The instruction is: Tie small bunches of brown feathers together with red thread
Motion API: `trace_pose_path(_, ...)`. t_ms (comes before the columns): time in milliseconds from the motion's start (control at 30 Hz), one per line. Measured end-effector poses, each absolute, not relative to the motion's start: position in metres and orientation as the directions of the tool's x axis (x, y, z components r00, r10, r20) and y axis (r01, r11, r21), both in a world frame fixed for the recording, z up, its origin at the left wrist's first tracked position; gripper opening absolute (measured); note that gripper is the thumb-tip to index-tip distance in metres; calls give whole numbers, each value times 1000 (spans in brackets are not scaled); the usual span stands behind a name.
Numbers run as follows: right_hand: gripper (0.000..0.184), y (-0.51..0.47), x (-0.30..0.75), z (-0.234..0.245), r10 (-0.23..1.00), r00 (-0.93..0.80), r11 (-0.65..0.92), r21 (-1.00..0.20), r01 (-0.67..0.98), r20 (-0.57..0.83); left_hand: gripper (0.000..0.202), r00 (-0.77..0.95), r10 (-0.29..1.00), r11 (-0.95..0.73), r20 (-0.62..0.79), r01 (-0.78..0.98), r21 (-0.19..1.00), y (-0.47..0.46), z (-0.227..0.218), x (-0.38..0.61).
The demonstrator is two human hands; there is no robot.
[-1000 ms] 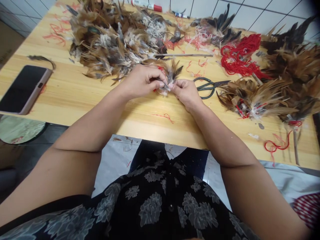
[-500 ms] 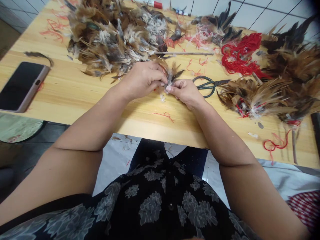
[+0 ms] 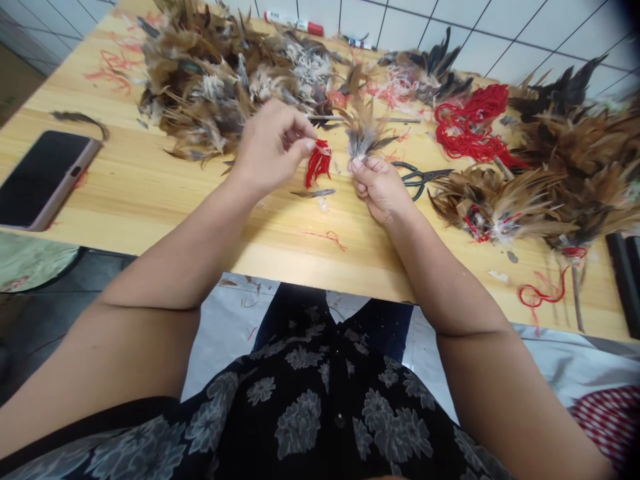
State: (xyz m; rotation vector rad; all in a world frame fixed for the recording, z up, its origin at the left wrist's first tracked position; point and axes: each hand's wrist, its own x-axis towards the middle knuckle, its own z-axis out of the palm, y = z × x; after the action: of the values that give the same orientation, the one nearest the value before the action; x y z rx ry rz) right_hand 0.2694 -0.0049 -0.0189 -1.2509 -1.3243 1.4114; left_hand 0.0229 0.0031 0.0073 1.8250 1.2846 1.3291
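Note:
Pinched between the thumb and fingers of my right hand [image 3: 377, 187] is a small bundle of brown and grey feathers [image 3: 367, 130], tips pointing up and away. My left hand [image 3: 275, 150] is apart from it, fingers curled and thumb close to the index finger; whatever lies between them is too small to make out. Just beside its fingertips is a short bunch of red yarn [image 3: 319, 163], seemingly on the table. A loose dark feather [image 3: 317, 193] lies below the yarn. Black-handled scissors [image 3: 417, 179] rest right of my right hand.
A large heap of feathers [image 3: 210, 87] covers the back left, with a thin stick [image 3: 400, 120] near it. Tangled red yarn [image 3: 473, 127] and more feather bundles [image 3: 500, 200] lie to the right. A phone [image 3: 43, 177] sits at the left; markers [image 3: 295, 23] are by the tiled wall.
My hands, together at the feathers before, are now apart; the left has moved left and up. The red yarn bunch and a loose feather on the table have come into sight.

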Motion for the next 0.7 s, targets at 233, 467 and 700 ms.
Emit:
trace_pose_path(233,63,-18,257,-15,971,-224,-47,-984,173,-86,20,278,954,-161,114,154,975,0,-9,41)
trace_pose_path(467,47,-14,255,-30,970,-237,15,-965,263,-50,30,262,965,-62,31,109,992,-6,-3,50)
trace_pose_path(700,36,-15,253,-24,963,-265,31,-955,297,-51,39,248,968,-66,28,148,987,-13,3,57)
